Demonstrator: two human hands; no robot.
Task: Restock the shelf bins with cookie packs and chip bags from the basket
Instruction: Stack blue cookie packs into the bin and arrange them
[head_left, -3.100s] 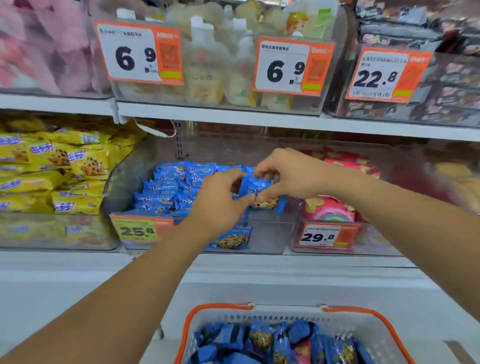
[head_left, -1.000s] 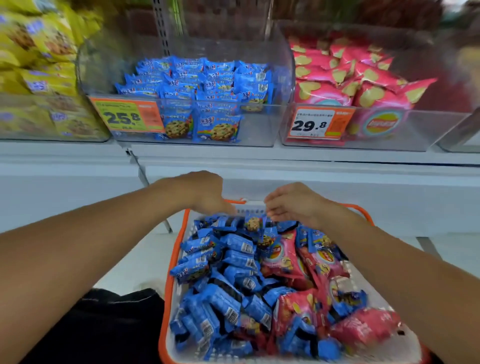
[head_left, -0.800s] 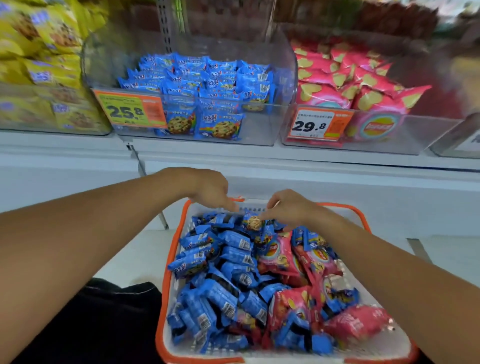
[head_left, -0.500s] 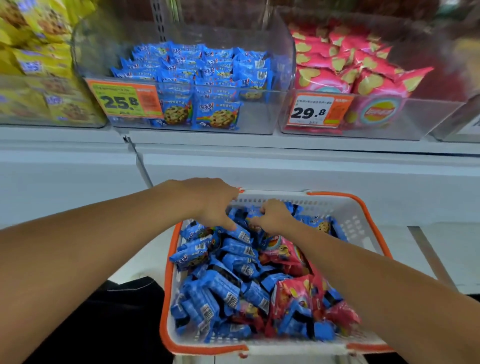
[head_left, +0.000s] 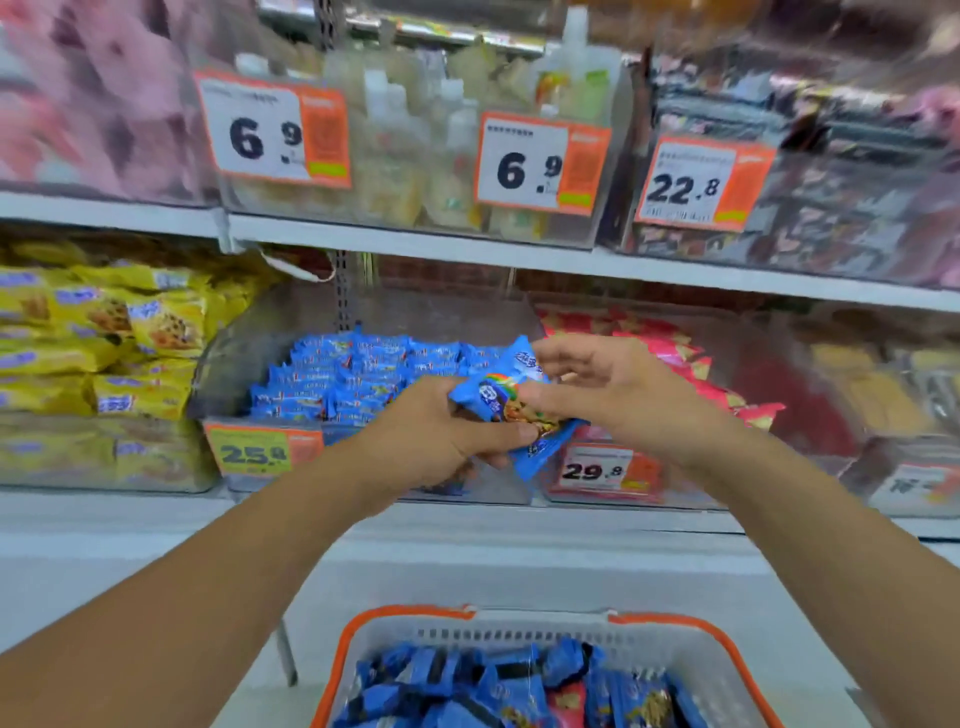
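Head view: both hands meet in front of the clear bin of blue cookie packs (head_left: 358, 379), holding a small bunch of blue cookie packs (head_left: 511, 405) between them. The left hand (head_left: 441, 439) has its fingers curled round the lower end of the bunch, thumb pressed across the wrappers; the right hand (head_left: 602, 387) pinches the upper packs with thumb and a finger or two while the other fingers spread loose. The bunch hangs just before the bin front, above its price tag (head_left: 254, 454), not yet over the rim. Just beyond the right hand sits the bin of pink chip bags (head_left: 691, 364). Below both hands the orange-rimmed basket (head_left: 415, 613) shows more blue packs and a red bag. These packs look light, with thin slick film wrappers that slide against each other, and the cookies inside would likely crack under a hard squeeze. A gentle hold across the flat middle of each pack, or by the crimped end seams, seems safest; held several at once, one could slip out.
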